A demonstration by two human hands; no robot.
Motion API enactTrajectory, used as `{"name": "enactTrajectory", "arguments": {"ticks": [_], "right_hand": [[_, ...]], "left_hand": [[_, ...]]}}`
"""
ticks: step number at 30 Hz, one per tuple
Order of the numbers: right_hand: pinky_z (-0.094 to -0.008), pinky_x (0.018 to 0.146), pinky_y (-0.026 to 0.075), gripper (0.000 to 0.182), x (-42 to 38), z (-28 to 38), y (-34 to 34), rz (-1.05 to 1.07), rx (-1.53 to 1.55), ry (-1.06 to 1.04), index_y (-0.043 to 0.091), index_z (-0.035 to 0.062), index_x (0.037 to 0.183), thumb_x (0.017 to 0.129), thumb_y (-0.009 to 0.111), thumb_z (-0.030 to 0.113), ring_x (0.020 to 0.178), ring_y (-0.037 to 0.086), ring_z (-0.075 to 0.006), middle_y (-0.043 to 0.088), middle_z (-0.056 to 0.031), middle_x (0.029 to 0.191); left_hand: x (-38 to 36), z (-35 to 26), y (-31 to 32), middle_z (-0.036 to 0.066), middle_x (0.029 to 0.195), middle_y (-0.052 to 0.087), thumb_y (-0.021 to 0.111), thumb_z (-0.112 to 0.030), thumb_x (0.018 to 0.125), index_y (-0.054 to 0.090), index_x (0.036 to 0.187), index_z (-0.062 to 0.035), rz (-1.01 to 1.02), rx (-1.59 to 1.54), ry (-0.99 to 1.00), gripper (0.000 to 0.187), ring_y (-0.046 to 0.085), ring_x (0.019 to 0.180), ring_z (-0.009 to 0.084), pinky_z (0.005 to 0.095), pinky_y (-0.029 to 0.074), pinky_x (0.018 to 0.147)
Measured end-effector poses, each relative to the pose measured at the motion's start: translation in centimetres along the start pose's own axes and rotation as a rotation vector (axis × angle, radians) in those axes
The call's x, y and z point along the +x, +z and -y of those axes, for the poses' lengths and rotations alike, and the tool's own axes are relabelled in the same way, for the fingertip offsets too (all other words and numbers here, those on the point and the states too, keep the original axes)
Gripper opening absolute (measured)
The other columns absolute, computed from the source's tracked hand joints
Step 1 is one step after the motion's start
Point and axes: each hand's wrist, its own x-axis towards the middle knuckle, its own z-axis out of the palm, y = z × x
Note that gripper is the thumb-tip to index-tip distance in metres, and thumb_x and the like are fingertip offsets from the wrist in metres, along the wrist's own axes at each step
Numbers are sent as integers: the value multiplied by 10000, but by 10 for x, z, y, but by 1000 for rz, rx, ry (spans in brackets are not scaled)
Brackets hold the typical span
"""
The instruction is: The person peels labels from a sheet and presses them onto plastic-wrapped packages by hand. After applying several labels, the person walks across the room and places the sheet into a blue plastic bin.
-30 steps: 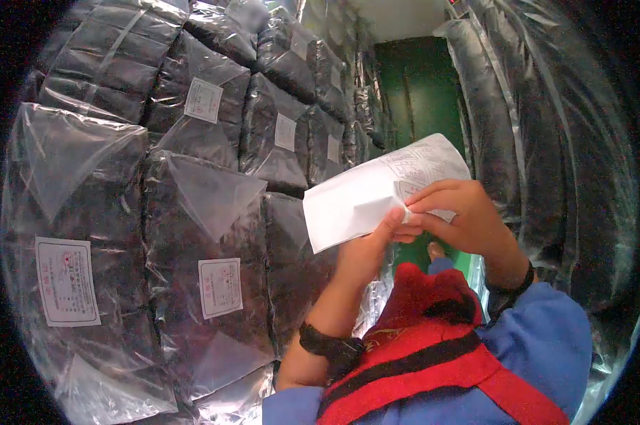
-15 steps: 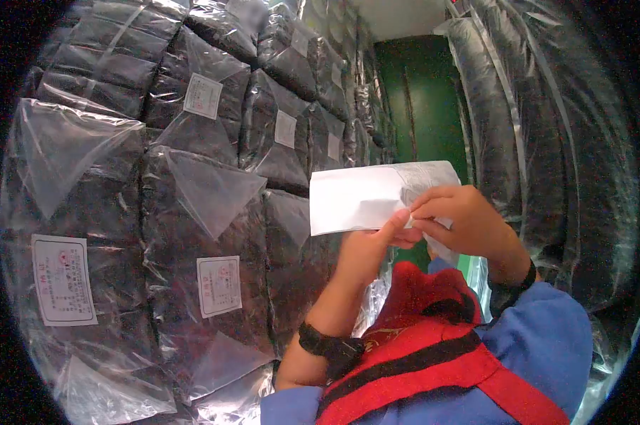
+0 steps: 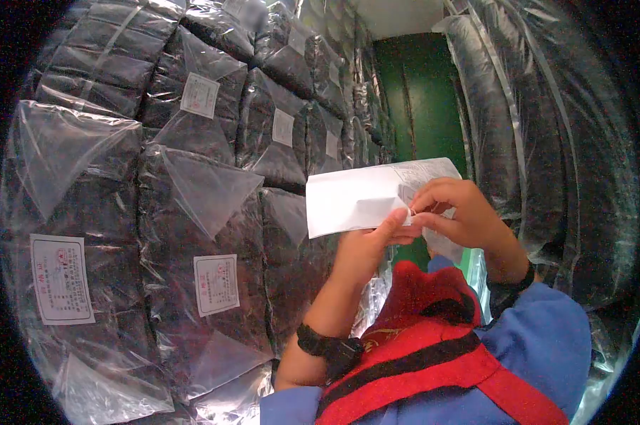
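White paper sheets (image 3: 355, 198), with fine print at their right part, lie across both hands in the middle of the view. My left hand (image 3: 378, 241) is closed on the lower edge of the sheets, thumb on top and fingers beneath. Right beside it, my right hand (image 3: 451, 212) pinches at the paper's lower right part, fingertips close to my left thumb. Whether those fingertips hold anything besides paper is too small to tell. Black bands sit round both wrists.
Plastic-wrapped dark bales (image 3: 199, 205) are stacked at the left, several with white labels (image 3: 217, 285). More wrapped bales (image 3: 546, 142) rise at the right. A green wall panel (image 3: 429, 106) stands between them at the back. A red garment (image 3: 433, 340) shows below the hands.
My right fingers have shifted slightly at the paper, with the index finger more bent. The sheets have moved a little to the left in the view.
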Motion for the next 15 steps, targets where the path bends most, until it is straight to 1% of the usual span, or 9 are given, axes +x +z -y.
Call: {"name": "enactTrajectory", "arguments": {"ticks": [2,5,8,11,12,15], "right_hand": [[-313,668,480,133,-1,-4,0,0,11,9,604,17,848,769,625,122,744,578,-223,595,-101,831],[-322,751,472,139,2,-8,3,-16,-52,-37,612,22,850,747,643,110,799,591,-238,614,-97,866],[-330,877,416,262,3,-13,-2,-172,-117,-152,589,10,993,749,637,96,996,555,-254,572,-145,1072],[-355,991,327,542,4,-1,-19,-192,-231,-89,519,54,1155,670,710,201,1183,424,-297,459,-167,1255],[-361,1032,269,764,3,-2,-28,60,-184,-128,422,54,1263,598,753,233,1256,324,-312,336,-176,1354],[-360,1037,257,839,-6,29,-27,388,-162,-283,406,44,1279,550,774,237,1270,302,-315,313,-182,1368]], "left_hand": [[-2,-3,2,129,913,616,574,-231,857,539,1023,41,-16,9,10,320,630,818,213,299,527,687],[1,3,1,126,990,594,565,-208,855,521,1057,44,-124,2,84,327,600,916,207,308,514,750],[-1,-4,-4,133,1054,572,542,-160,838,506,1081,51,-125,-179,43,324,572,982,221,333,498,803],[3,-5,-14,146,1050,576,508,-126,811,504,1080,61,-109,-326,77,328,581,968,240,364,495,815],[4,-6,-16,149,1045,579,498,-124,807,504,1075,63,-120,-334,89,327,585,960,246,367,498,811],[6,-8,-26,155,1031,587,476,-125,799,507,1060,66,-137,-375,114,325,596,934,260,377,505,801]]}}
